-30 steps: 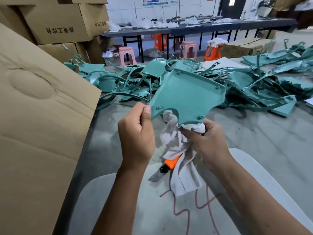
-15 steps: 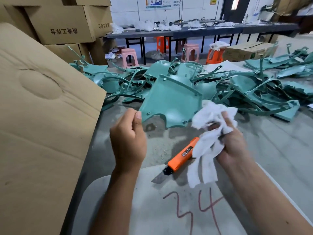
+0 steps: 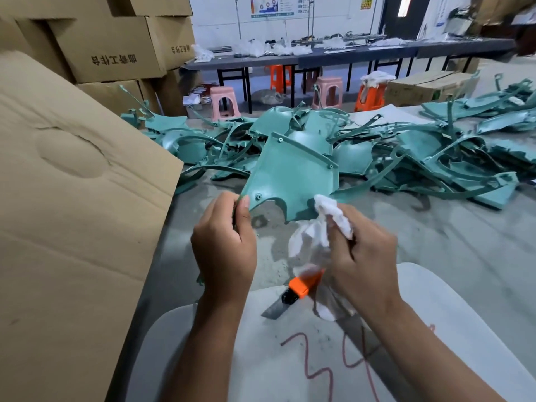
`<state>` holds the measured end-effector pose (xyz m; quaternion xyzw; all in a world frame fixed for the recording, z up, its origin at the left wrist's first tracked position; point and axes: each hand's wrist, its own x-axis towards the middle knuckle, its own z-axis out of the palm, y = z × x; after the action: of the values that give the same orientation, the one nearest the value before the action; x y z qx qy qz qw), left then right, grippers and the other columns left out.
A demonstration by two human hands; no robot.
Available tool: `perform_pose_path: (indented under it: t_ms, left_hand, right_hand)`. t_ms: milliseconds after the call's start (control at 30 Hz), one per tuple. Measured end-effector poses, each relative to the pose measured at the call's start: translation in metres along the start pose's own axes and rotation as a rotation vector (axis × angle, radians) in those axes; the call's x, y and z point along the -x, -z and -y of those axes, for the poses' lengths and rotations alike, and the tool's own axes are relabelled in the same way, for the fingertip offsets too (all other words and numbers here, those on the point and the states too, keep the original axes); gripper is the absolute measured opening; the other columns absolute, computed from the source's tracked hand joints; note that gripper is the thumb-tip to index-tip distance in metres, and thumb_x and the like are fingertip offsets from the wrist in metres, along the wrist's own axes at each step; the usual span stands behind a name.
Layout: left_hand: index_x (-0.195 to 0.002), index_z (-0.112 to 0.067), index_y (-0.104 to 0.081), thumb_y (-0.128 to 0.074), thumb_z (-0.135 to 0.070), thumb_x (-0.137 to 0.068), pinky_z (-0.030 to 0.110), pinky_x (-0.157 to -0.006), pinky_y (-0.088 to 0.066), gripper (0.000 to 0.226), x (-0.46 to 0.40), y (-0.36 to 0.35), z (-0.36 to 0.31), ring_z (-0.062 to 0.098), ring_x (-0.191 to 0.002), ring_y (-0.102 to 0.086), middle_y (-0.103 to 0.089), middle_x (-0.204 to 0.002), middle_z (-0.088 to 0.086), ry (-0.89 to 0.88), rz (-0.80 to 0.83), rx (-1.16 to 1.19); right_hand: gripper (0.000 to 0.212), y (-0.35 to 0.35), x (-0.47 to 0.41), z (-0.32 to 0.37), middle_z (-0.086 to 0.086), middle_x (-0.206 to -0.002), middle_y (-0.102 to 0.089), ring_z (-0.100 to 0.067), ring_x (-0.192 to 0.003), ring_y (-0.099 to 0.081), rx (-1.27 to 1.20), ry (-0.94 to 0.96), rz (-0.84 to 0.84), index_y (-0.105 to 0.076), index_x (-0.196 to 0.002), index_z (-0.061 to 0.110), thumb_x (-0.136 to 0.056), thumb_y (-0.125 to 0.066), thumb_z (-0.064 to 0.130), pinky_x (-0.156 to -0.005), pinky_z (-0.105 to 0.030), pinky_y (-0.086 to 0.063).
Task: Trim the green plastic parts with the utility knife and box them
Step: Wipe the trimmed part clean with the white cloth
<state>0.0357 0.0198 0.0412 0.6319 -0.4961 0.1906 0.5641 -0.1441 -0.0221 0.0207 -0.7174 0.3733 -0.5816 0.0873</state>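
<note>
Left hand [image 3: 224, 250] pinches the green panel's [image 3: 290, 181] corner; right hand [image 3: 362, 262] grips a white rag [image 3: 333, 216] against its lower edge, orange knife [image 3: 293, 294] lying on the worktop [image 3: 464, 242].

One head-worn view looks forward and down, close over the hands [image 3: 290, 250], across the counter [image 3: 435, 256].

Cardboard flap [image 3: 72, 198] stands left of the bench [image 3: 464, 242]; parts pile [image 3: 406, 158] lies behind; utility knife [image 3: 293, 291] lies in front.
</note>
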Motion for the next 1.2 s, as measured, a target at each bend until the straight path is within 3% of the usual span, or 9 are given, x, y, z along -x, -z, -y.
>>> perform_pose_path:
  t_ms: [167, 267, 333, 600, 833, 933, 1000, 1067, 1200]
  left_hand:
    - [-0.076, -0.006, -0.06, -0.068, -0.022, -0.098, 0.021, -0.058, -0.029, 0.028, 0.007, -0.005, -0.014, 0.014, -0.064, -0.041, -0.055, -0.074, 0.004, -0.096, 0.063, -0.007]
    - [-0.073, -0.009, -0.061, -0.071, -0.011, -0.093, 0.015, -0.056, -0.033, 0.022, 0.019, -0.012, -0.029, 0.007, -0.064, -0.037, -0.055, -0.075, 0.003, -0.177, 0.137, -0.022]
    - [-0.069, -0.012, -0.057, -0.06, -0.008, -0.092, 0.032, -0.047, -0.034, 0.024, 0.024, -0.015, -0.037, 0.016, -0.059, -0.037, -0.05, -0.072, 0.004, -0.228, 0.138, -0.108]
    - [-0.063, -0.014, -0.049, -0.059, 0.006, -0.087, 0.031, -0.046, -0.022, 0.033, 0.029, -0.02, -0.037, 0.021, -0.055, -0.03, -0.04, -0.065, 0.004, -0.394, 0.207, -0.189]
    - [-0.061, -0.013, -0.046, -0.042, -0.008, -0.103, 0.032, -0.046, -0.021, 0.042, 0.031, -0.023, -0.041, 0.021, -0.054, -0.03, -0.04, -0.063, 0.003, -0.447, 0.232, -0.103]
    - [-0.062, -0.013, -0.048, -0.059, 0.007, -0.087, 0.031, -0.046, -0.023, 0.033, 0.028, -0.019, -0.034, 0.019, -0.055, -0.029, -0.039, -0.065, 0.002, -0.405, 0.235, -0.146]
    - [-0.063, -0.013, -0.05, -0.062, 0.007, -0.086, 0.031, -0.046, -0.023, 0.032, 0.028, -0.018, -0.031, 0.019, -0.055, -0.029, -0.04, -0.065, 0.002, -0.371, 0.249, -0.166]
    - [-0.063, -0.012, -0.05, -0.062, 0.006, -0.086, 0.03, -0.046, -0.022, 0.032, 0.028, -0.018, -0.031, 0.019, -0.055, -0.029, -0.041, -0.066, 0.002, -0.36, 0.253, -0.173]
    - [-0.065, -0.013, -0.054, -0.069, -0.001, -0.088, 0.03, -0.046, -0.027, 0.03, 0.03, -0.02, -0.03, 0.017, -0.056, -0.033, -0.045, -0.068, 0.0, -0.327, 0.265, -0.112]
  right_hand:
    - [0.039, 0.003, -0.005, 0.006, -0.006, -0.122, -0.065, -0.013, -0.115, -0.062, -0.144, 0.056, -0.057, -0.067, -0.133, 0.006, -0.097, -0.058, -0.005, -0.096, -0.022, -0.046]
    - [0.02, -0.007, 0.0, 0.015, 0.009, -0.103, -0.065, -0.009, -0.096, -0.063, -0.268, -0.144, 0.058, -0.068, -0.116, 0.018, -0.1, -0.061, 0.027, -0.08, -0.02, -0.045]
    - [0.016, -0.012, 0.002, 0.017, 0.008, -0.087, -0.068, -0.009, -0.079, -0.064, -0.382, -0.332, 0.088, -0.066, -0.098, 0.023, -0.092, -0.069, 0.037, -0.068, -0.021, -0.048]
    - [0.014, 0.014, -0.028, -0.005, -0.009, -0.073, -0.071, -0.023, -0.063, -0.068, -0.827, -0.805, -0.145, -0.072, -0.079, 0.011, -0.093, -0.076, 0.012, -0.06, -0.034, -0.058]
    - [0.019, 0.032, -0.039, -0.043, -0.007, -0.076, -0.067, -0.02, -0.07, -0.061, -0.519, -0.793, -0.421, -0.067, -0.076, 0.016, -0.093, -0.075, 0.016, -0.064, -0.036, -0.05]
    - [0.014, 0.042, -0.037, -0.063, 0.004, -0.074, -0.059, -0.012, -0.068, -0.051, -0.272, -0.707, -0.537, -0.062, -0.084, 0.018, -0.095, -0.069, 0.021, -0.065, -0.03, -0.044]
    - [0.004, 0.041, -0.036, -0.065, 0.01, -0.08, -0.06, -0.008, -0.071, -0.052, -0.203, -0.68, -0.537, -0.061, -0.095, 0.023, -0.094, -0.063, 0.02, -0.068, -0.029, -0.045]
    - [0.025, 0.038, -0.035, -0.061, 0.014, -0.089, -0.066, -0.009, -0.082, -0.06, -0.21, -0.675, -0.501, -0.065, -0.1, 0.031, -0.089, -0.055, 0.01, -0.076, -0.03, -0.051]
    - [0.039, 0.038, -0.034, -0.059, -0.002, -0.094, -0.074, -0.023, -0.092, -0.068, -0.148, -0.624, -0.394, -0.074, -0.082, 0.025, -0.072, -0.044, 0.002, -0.085, -0.045, -0.057]
